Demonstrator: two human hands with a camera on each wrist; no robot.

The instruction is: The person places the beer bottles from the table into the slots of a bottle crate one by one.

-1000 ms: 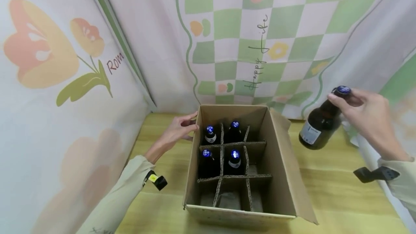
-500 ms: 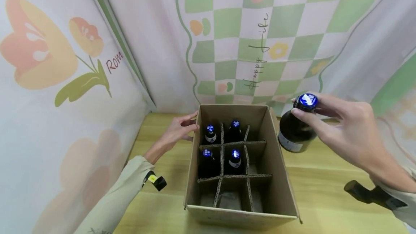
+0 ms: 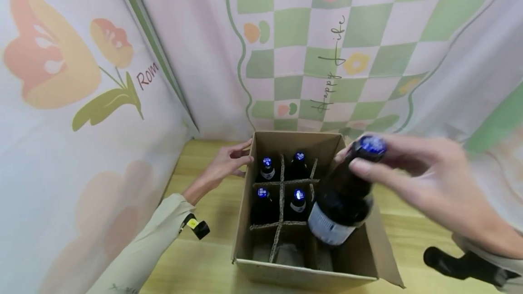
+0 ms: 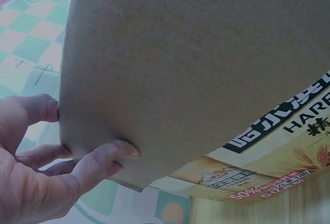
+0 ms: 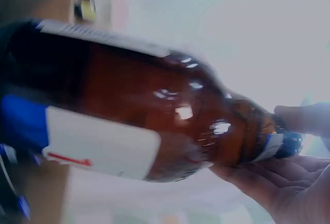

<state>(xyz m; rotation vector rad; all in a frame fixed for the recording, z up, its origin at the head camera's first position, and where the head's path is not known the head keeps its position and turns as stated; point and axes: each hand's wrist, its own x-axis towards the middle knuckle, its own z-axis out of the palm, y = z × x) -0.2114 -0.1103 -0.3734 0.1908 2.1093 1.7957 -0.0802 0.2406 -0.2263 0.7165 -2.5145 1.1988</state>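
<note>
In the head view an open cardboard box (image 3: 300, 270) with crossed dividers stands on the wooden table. My right hand (image 3: 433, 185) grips a brown glass beer bottle (image 3: 341, 212) by its neck, just below the blue cap. The bottle tilts over the right side of the box, its base in front of the right-hand compartments. Its pale label (image 5: 105, 139) shows in the right wrist view. Several capped bottles (image 3: 299, 201) stand upright in the left and middle compartments. My left hand (image 3: 222, 164) holds the box's back left edge, fingers on its outer flap (image 4: 170, 90).
A loose flap (image 3: 386, 244) sticks out along the box's right side. The wooden table (image 3: 196, 262) lies around the box. Behind it hangs a green checked curtain (image 3: 327, 58), and a flowered sheet (image 3: 102, 149) stands close on the left.
My right hand has carried the bottle leftward from beside the box to over its right side. The left hand has stayed at the box edge.
</note>
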